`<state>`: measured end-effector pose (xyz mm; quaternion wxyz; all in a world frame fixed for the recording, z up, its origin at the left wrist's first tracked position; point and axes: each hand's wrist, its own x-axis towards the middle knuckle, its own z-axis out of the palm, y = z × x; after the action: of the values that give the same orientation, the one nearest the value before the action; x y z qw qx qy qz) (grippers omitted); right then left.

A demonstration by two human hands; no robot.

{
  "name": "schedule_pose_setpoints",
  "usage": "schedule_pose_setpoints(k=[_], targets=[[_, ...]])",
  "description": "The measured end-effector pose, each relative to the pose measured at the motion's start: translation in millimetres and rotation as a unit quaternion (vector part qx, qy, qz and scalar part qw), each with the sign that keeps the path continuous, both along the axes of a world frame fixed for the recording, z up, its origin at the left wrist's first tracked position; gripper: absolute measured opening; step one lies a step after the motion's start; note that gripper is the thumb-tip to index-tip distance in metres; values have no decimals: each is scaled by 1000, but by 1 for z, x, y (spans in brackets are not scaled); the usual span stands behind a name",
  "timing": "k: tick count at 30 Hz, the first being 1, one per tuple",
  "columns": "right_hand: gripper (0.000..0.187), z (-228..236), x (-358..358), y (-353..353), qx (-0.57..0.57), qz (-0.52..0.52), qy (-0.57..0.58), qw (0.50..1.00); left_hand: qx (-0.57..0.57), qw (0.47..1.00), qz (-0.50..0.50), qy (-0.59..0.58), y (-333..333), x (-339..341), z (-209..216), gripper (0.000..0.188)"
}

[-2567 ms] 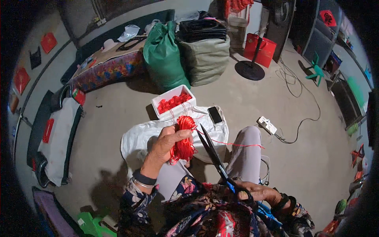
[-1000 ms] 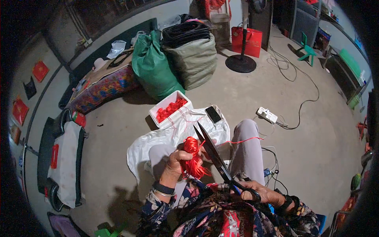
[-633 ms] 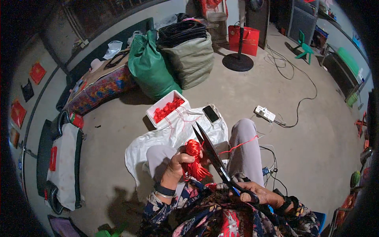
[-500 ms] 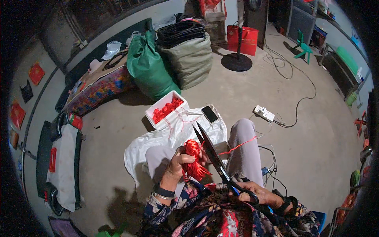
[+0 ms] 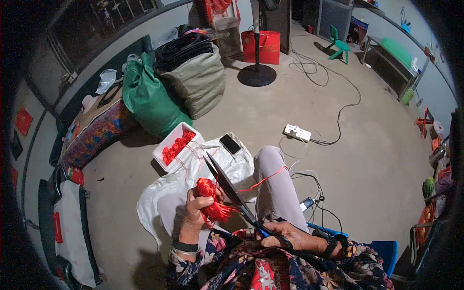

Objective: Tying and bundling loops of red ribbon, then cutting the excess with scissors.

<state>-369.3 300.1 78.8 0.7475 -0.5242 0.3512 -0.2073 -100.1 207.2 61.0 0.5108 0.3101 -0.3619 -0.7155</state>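
My left hand (image 5: 194,207) is wrapped round a bundle of shiny red cord (image 5: 207,189), bound into a round head with loose strands hanging below like a tassel. In my right hand (image 5: 279,235) is a large pair of black scissors (image 5: 235,195), the blades pointing up and to the left. The blades pass just right of the bundle, parted slightly at the tips. A thin red strand (image 5: 265,181) trails over my right knee. Beyond my knees a white box (image 5: 164,166) of red cord pieces stands by a white cloth (image 5: 159,186), with a phone (image 5: 230,144) lying on it.
A power strip (image 5: 297,133) with cables lies on the floor ahead to the right. A green sack (image 5: 150,99) and a beige sack (image 5: 203,79) stand at the far left, near a fan's round base (image 5: 256,76). A blue stool (image 5: 385,253) is close by my right side.
The whole view has swung to the right, so the room and my hands appear further left. Both hands keep their hold on the red tassel and the scissors.
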Motion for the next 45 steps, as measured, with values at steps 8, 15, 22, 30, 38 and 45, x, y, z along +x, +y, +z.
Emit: schedule_pose_setpoints(k=[8, 15, 22, 30, 38, 45], targets=[[67, -14, -3, -4, -58, 14, -36, 998, 19, 998, -21, -64, -2, -5, 5, 38], [71, -12, -6, -5, -25, 11, -58, 998, 18, 996, -45, -78, -2, -11, 8, 36], [56, -18, -5, -1, 6, -2, -40, 999, 21, 997, -37, -59, -5, -12, 3, 36], [35, -12, -12, -7, 24, -79, -60, 995, 38, 998, -57, -3, -7, -14, -7, 38], [34, -36, -101, -62, -115, -382, 86, 913, 121, 990, 4, -77, -8, -8, -21, 31], [39, -156, -246, -87, -19, -570, 197, 797, 213, 967, 118, -71, -23, 3, -81, 24]])
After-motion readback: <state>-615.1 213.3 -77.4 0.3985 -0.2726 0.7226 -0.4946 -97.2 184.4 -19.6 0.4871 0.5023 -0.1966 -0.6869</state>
